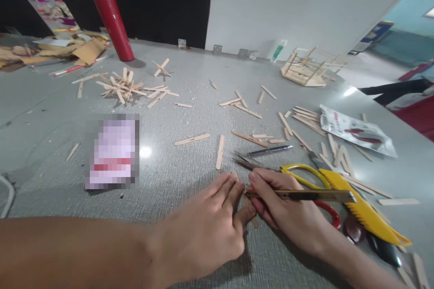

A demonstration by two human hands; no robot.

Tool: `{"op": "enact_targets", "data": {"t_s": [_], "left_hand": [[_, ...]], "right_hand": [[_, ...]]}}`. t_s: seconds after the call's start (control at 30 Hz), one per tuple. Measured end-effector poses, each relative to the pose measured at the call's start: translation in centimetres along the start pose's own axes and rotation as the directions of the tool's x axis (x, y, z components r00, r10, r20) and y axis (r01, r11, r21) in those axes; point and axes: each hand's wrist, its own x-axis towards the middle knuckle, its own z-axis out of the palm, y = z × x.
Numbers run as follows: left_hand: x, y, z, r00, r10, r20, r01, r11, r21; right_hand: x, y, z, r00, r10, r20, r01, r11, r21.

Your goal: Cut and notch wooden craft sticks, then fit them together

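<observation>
My left hand presses a wooden craft stick down on the grey table, fingers bent and closed over it. Beside it, my right hand grips a utility knife, whose handle points to the right. The knife's front end meets the stick between my hands; the blade tip is mostly hidden by my fingers. Just beyond my right hand lie yellow-handled scissors and a pen. Two loose craft sticks, one a notched stick, rest ahead of my left hand.
A yellow-handled saw, red-handled tool and silver packet lie at right among sticks. A stick frame stands at the back right. Further left are a red flask, a stick pile, cardboard scraps and a blurred-out flat item.
</observation>
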Motion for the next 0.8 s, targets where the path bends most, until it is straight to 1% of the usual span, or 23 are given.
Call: {"op": "enact_targets", "data": {"t_s": [0.07,0.13,0.2,0.27,0.33,0.4,0.43,0.47,0.5,0.53,0.57,0.63,0.67,0.7,0.73,0.8], "left_hand": [[-0.2,0.2,0.1,1.0,-0.009,-0.006,0.009,0.999,-0.032],[-0.4,0.3,0.5,0.998,-0.035,-0.047,0.031,0.996,-0.086],[-0.5,0.2,0.9,0.992,-0.086,-0.094,0.066,0.979,-0.193],[-0.4,-0.1,1.1,0.976,-0.184,-0.116,0.133,0.927,-0.35],[0.0,-0.6,0.8,0.949,-0.298,-0.105,0.203,0.83,-0.52],[0.5,-1.2,0.1,0.896,-0.439,-0.071,0.288,0.695,-0.659],[0.7,-1.4,-0.4,0.86,-0.509,-0.02,0.344,0.609,-0.715],[0.9,-1.6,-1.0,0.818,-0.572,0.061,0.41,0.505,-0.76],[1.1,-1.8,-1.5,0.769,-0.618,0.165,0.479,0.386,-0.788],[1.2,-2.0,-2.0,0.729,-0.623,0.282,0.534,0.26,-0.804],[1.4,-2.1,-2.5,0.691,-0.62,0.372,0.566,0.143,-0.812],[1.5,-2.3,-3.0,0.632,-0.575,0.52,0.596,-0.068,-0.8],[1.5,-2.3,-3.2,0.609,-0.545,0.576,0.602,-0.154,-0.783],[1.5,-2.4,-3.2,0.597,-0.504,0.624,0.609,-0.222,-0.762],[1.6,-2.4,-3.2,0.6,-0.45,0.662,0.612,-0.275,-0.742],[1.6,-2.4,-3.2,0.633,-0.34,0.696,0.597,-0.358,-0.718]], "right_hand": [[-0.1,0.1,0.2,1.0,0.012,0.011,-0.012,0.998,0.06],[-0.4,0.2,0.3,1.0,0.009,0.011,-0.01,0.994,0.106],[-0.7,0.4,0.3,1.0,-0.003,-0.001,0.003,0.991,0.136],[-1.0,0.4,0.1,1.0,-0.025,-0.015,0.027,0.989,0.143],[-1.2,0.3,-0.1,0.998,-0.053,-0.031,0.057,0.989,0.134],[-1.4,0.0,-0.3,0.995,-0.08,-0.052,0.086,0.99,0.115],[-1.6,-0.2,-0.5,0.993,-0.095,-0.065,0.102,0.99,0.098],[-1.7,-0.5,-0.6,0.99,-0.114,-0.08,0.12,0.99,0.076],[-2.0,-0.7,-0.7,0.986,-0.136,-0.095,0.141,0.989,0.05],[-2.2,-0.9,-0.7,0.981,-0.16,-0.107,0.164,0.986,0.023],[-2.5,-1.1,-0.7,0.976,-0.186,-0.117,0.187,0.982,-0.001],[-3.1,-1.3,-0.6,0.964,-0.234,-0.123,0.232,0.972,-0.031],[-3.4,-1.3,-0.6,0.959,-0.256,-0.123,0.253,0.967,-0.039],[-3.6,-1.4,-0.5,0.953,-0.278,-0.119,0.275,0.96,-0.043],[-3.9,-1.4,-0.4,0.946,-0.301,-0.117,0.298,0.954,-0.046],[-4.2,-1.5,-0.5,0.928,-0.355,-0.117,0.352,0.935,-0.041]]}}
